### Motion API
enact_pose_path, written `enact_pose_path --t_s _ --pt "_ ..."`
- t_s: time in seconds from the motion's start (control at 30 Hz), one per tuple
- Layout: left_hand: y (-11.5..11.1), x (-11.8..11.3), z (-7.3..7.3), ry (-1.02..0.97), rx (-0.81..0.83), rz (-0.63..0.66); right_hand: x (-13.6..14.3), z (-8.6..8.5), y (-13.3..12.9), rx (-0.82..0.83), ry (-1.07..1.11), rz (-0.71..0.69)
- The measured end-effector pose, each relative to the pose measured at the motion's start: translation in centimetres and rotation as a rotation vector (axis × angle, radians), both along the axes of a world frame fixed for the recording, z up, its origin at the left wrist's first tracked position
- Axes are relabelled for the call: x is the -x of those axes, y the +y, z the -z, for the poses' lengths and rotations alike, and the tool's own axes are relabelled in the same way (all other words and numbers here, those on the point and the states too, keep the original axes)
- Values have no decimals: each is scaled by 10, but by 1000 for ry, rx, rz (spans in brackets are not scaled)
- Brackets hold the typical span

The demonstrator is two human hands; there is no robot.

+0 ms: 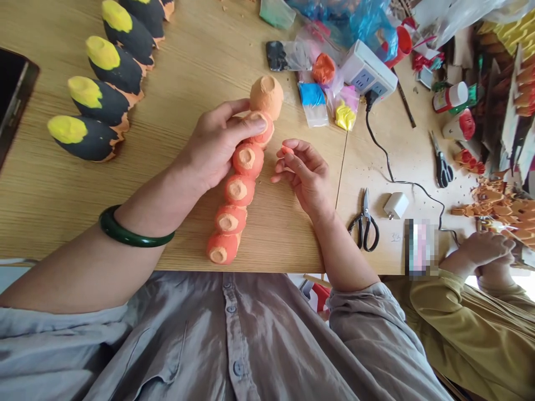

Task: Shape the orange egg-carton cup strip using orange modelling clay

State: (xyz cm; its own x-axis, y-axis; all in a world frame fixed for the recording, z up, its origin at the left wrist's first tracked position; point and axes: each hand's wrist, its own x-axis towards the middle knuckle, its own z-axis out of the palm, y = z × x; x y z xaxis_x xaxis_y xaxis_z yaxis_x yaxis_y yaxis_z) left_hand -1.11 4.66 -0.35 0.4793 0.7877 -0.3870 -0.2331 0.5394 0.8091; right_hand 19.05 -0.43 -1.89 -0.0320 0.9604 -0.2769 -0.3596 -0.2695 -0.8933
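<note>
My left hand (217,139) grips a row of joined round egg-like shapes (238,190) near its upper end, the thumb lying across the second one. Most of these shapes are coated in orange-red clay with a bare pale flat spot; the topmost is bare pale orange all over. Just right of the row, my right hand (307,175) pinches a small lump of orange clay (286,150) between thumb and fingers. The lump is apart from the row.
Black egg shapes with yellow tops (90,136) line the upper left, near a dark tablet-like device (12,94). A power strip (370,69), clay packets (313,103), scissors (365,223), and a white charger (395,205) lie right. Another person's hands (480,250) are at far right.
</note>
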Motion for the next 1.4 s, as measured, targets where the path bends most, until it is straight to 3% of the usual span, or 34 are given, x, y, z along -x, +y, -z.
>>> enact_pose_path --t_s 0.1,0.2,0.4,0.5,0.67,0.9,1.0,1.13,1.27,1.4 --pt "-2 -5 3 43 -140 -300 -2 6 0 -49 25 -50" --pt "-2 -7 5 146 -258 -293 -5 12 2 -74 43 -107" --pt "1 1 5 810 -604 -146 -8 20 4 -65 92 -155" --pt "3 6 7 986 -669 -136 -8 22 5 -77 120 -146" --pt "5 8 19 924 -702 -164 -8 20 5 -101 118 -165" --pt "0 9 32 997 -869 -184 -8 16 3 -61 100 -163" --pt "-2 9 29 1048 -901 -218 -8 16 4 -54 152 -159" --pt "-6 8 16 883 -1062 -273 -8 17 6 -47 212 -162" --pt "-9 4 6 802 -1214 -129 -9 15 8 -23 240 -160" --pt "-8 2 10 744 -1243 -44 -10 9 8 54 262 -166"
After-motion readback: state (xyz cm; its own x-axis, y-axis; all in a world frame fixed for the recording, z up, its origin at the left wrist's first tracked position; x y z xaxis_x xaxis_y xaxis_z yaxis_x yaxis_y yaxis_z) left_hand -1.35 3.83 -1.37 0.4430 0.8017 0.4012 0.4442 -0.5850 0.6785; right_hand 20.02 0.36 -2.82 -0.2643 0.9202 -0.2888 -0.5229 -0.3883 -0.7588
